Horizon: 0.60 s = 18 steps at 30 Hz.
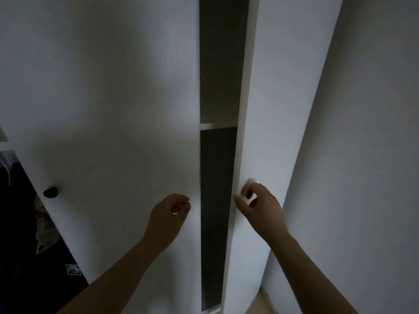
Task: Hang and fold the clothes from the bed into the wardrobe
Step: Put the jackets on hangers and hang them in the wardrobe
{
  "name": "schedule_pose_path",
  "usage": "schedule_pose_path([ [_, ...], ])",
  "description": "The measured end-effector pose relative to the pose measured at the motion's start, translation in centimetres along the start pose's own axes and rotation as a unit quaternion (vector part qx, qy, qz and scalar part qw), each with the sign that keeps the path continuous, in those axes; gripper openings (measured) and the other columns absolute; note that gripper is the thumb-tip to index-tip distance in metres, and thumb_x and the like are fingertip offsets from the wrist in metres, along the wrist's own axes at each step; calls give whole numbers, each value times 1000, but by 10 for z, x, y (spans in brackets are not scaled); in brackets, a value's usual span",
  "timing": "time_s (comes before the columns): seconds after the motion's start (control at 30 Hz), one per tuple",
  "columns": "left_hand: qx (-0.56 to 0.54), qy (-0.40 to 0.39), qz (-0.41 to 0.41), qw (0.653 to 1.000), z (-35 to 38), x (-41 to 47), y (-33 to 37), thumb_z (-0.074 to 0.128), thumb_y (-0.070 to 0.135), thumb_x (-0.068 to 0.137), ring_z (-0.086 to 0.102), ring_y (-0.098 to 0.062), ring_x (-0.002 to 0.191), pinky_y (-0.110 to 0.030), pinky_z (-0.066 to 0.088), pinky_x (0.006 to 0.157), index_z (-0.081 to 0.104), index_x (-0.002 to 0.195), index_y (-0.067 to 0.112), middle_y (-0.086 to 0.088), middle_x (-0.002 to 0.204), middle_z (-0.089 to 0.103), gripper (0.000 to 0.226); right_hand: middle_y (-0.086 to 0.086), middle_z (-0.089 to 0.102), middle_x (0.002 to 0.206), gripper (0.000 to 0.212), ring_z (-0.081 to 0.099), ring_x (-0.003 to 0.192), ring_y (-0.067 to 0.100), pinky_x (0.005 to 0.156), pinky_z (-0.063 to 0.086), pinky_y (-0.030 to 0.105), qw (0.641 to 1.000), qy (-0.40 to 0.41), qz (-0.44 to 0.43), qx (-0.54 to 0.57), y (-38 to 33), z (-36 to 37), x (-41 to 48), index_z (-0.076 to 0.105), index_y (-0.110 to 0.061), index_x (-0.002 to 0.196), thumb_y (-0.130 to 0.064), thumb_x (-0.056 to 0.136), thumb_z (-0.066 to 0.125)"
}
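A white wardrobe fills the head view. Its right door (267, 109) stands ajar, leaving a dark gap (217, 177) with a white shelf (217, 125) inside. My right hand (260, 207) is closed around a small dark knob (249, 195) on that door. My left hand (169, 214) is curled against the middle door (113, 109) near its right edge; any knob under it is hidden. Dark clothes (20, 223) hang in the open section at far left.
A black round knob (50, 192) sits on the left edge of the middle door. A plain white wall (362, 155) rises on the right, close to the ajar door. A strip of light floor (258, 307) shows at the bottom.
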<state>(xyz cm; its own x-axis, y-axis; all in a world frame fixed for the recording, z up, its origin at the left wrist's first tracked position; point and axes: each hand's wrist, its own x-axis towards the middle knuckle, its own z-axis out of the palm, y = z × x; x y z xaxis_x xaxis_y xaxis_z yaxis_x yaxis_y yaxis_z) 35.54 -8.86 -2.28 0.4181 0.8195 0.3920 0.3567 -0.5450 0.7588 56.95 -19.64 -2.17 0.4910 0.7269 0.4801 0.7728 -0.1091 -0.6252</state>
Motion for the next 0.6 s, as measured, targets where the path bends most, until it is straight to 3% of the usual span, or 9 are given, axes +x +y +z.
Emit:
schedule_pose_path([
  [0.2, -33, -42, 36, 998, 26, 1, 15, 61, 14, 91, 58, -2, 79, 1, 39, 67, 67, 101, 13, 9, 87, 63, 11, -26, 52, 84, 37, 59, 63, 6, 60, 56, 22, 997, 51, 21, -59, 11, -29, -27, 48, -37, 85, -71, 73, 56],
  [0.37, -62, -100, 33, 992, 50, -5, 23, 61, 15, 91, 61, -3, 83, -1, 41, 67, 68, 102, 15, 6, 91, 66, 13, -25, 50, 73, 61, 55, 56, 6, 54, 49, 15, 987, 104, 30, -120, 23, -52, -49, 45, -35, 82, -92, 62, 41],
  [0.43, -82, -116, 28, 989, 56, -6, 28, 61, 13, 91, 63, -7, 87, -4, 42, 68, 68, 101, 16, 5, 93, 67, 13, -23, 49, 67, 54, 53, 55, 5, 52, 41, 11, 982, 118, 43, -138, 26, -63, -53, 43, -34, 76, -87, 65, 47],
  [0.5, -88, -126, 36, 988, 62, -8, 34, 61, 11, 90, 63, -12, 89, -8, 43, 71, 68, 101, 15, 2, 95, 68, 13, -19, 48, 62, 42, 52, 53, 4, 50, 32, 10, 978, 122, 55, -159, 30, -74, -57, 36, -36, 69, -70, 74, 61],
  [0.6, -97, -139, 46, 984, 72, -8, 45, 61, 10, 90, 63, -11, 88, -7, 42, 72, 69, 102, 13, 1, 96, 69, 14, -15, 53, 71, 35, 57, 60, 5, 50, 37, 14, 976, 130, 89, -152, 41, -88, -71, 35, -33, 72, -52, 82, 64],
])
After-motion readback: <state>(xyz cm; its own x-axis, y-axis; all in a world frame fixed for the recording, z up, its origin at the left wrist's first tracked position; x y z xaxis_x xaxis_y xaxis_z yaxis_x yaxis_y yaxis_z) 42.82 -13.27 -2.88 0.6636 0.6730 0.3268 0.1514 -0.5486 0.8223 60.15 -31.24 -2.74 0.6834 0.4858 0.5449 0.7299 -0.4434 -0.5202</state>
